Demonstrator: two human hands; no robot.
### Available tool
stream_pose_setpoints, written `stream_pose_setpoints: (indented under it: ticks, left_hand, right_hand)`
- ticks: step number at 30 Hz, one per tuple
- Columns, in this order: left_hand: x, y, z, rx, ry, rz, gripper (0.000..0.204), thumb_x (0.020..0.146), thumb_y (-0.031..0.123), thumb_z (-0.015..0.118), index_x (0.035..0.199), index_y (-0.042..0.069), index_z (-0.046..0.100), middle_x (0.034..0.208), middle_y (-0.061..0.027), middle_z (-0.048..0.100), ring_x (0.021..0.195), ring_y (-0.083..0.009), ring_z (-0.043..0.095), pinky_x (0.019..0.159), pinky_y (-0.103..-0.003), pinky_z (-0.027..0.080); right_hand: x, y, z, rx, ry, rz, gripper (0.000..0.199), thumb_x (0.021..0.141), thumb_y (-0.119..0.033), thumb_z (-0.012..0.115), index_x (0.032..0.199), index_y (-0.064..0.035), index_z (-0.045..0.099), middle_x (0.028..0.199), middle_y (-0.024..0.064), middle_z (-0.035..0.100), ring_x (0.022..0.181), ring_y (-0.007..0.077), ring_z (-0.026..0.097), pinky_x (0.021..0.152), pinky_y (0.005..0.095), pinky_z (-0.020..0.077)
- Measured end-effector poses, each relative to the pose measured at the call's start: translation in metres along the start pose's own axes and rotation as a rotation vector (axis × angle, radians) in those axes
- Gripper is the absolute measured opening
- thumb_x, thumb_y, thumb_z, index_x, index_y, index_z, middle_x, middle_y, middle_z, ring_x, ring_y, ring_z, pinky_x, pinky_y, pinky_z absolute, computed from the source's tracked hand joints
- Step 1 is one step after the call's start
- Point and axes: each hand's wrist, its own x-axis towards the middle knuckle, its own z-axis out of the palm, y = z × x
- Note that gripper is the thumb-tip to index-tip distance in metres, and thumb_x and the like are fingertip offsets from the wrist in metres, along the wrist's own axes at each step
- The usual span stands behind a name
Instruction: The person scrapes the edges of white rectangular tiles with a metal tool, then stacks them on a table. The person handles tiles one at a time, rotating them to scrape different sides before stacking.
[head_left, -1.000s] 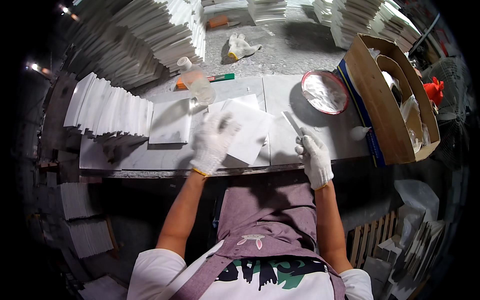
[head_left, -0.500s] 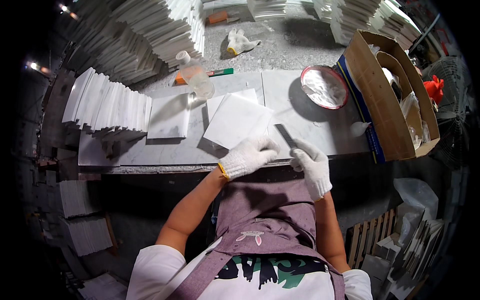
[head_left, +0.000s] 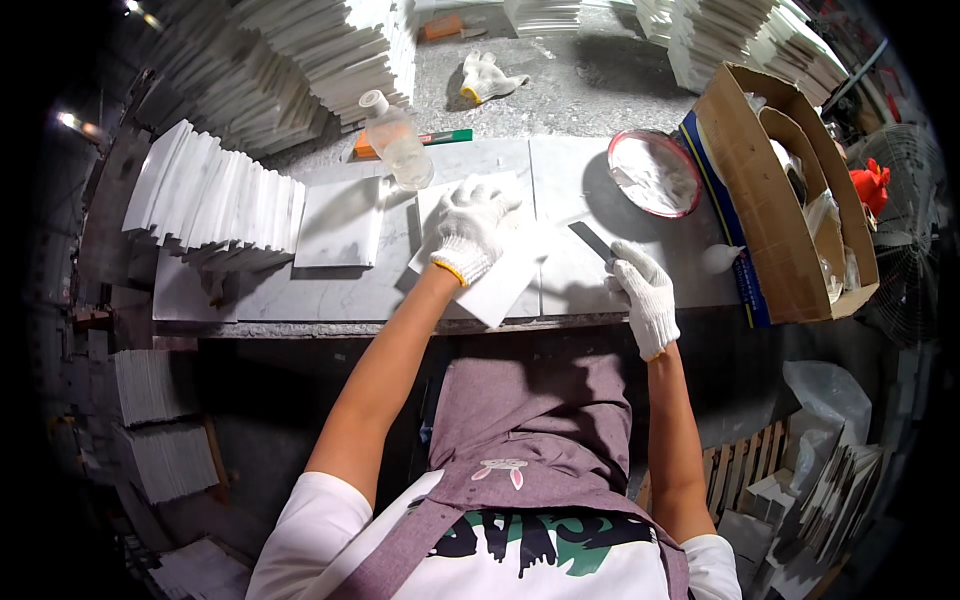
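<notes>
Gloved in white knit, my left hand (head_left: 472, 228) lies flat with its fingers spread on a square white tile (head_left: 500, 288). That tile is turned askew, with one corner toward the front edge of the worktop. Beneath it shows part of another white tile (head_left: 428, 212). To the right, my gloved right hand (head_left: 645, 298) is closed round a flat dark metal strip (head_left: 592, 238), which points away to the left over the worktop. Whether the strip is a file or a scraper blade I cannot tell. My fingers hide its near end.
At left stand a row of upright white tiles (head_left: 215, 195) and a flat tile (head_left: 338, 225). A clear bottle (head_left: 400, 150) is behind my left hand. A red-rimmed bowl of white material (head_left: 655, 173) and a cardboard box (head_left: 740, 170) are at right. A spare glove (head_left: 487, 80) lies behind.
My left hand has moved forward and up onto the tile, its fingers now spread. The tile has turned, its corner now nearer me. My right hand has shifted right with the metal strip.
</notes>
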Motion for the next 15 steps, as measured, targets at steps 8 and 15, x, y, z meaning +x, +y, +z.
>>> stream_pose_setpoints:
  ticks: [8,15]
  left_hand:
    - [-0.008,-0.002,0.012,-0.164,0.218,-0.054,0.017,0.079,0.02,0.063,0.095,0.016,0.069,0.102,-0.0074,0.063,0.103,-0.0305,0.056,0.089,-0.041,0.045]
    - [-0.008,-0.003,0.016,-0.171,0.231,-0.047,0.015,0.08,0.021,0.063,0.093,0.016,0.07,0.101,-0.0063,0.064,0.103,-0.0292,0.056,0.089,-0.041,0.044]
  right_hand:
    - [0.04,-0.01,0.023,-0.191,-0.211,0.097,0.028,0.089,-0.01,0.06,0.115,-0.0024,0.064,0.09,0.0031,0.066,0.067,0.0072,0.056,0.059,0.0206,0.0469]
    - [0.059,-0.006,0.033,-0.429,-0.365,-0.023,0.026,0.086,-0.007,0.058,0.111,-0.0023,0.067,0.083,0.003,0.068,0.065,0.0074,0.057,0.062,0.0224,0.0492]
